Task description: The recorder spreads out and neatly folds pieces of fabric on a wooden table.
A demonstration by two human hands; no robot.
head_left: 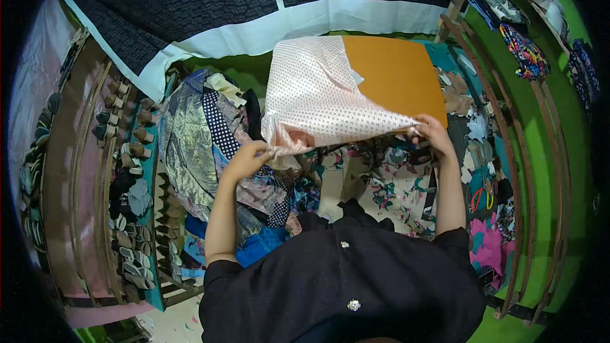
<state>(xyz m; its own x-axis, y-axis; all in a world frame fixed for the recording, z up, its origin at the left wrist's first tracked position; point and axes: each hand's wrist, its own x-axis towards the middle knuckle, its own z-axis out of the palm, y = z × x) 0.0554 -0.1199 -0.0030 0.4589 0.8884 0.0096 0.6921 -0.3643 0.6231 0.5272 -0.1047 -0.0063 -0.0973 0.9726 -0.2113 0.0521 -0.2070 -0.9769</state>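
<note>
A pale pink fabric (318, 79) with small dark marks is stretched between my two hands. Its far part lies over the left side of an orange-brown tabletop (397, 67), and its near edge is lifted off the front. My left hand (249, 160) pinches the near left corner of the fabric. At the near right corner, my right hand (433, 134) is closed on a gathered bit of it. Both forearms reach forward, apart from each other.
Heaped fabrics (197, 143) rise left of the tabletop. Shoe-like forms fill a rack (151, 216) farther left. Cloth scraps (403, 194) litter the floor. Red and yellow handles (483, 199) lie at right beside pink scraps (486, 244) and a wooden rack (508, 159). Dark curtains (184, 9) hang behind.
</note>
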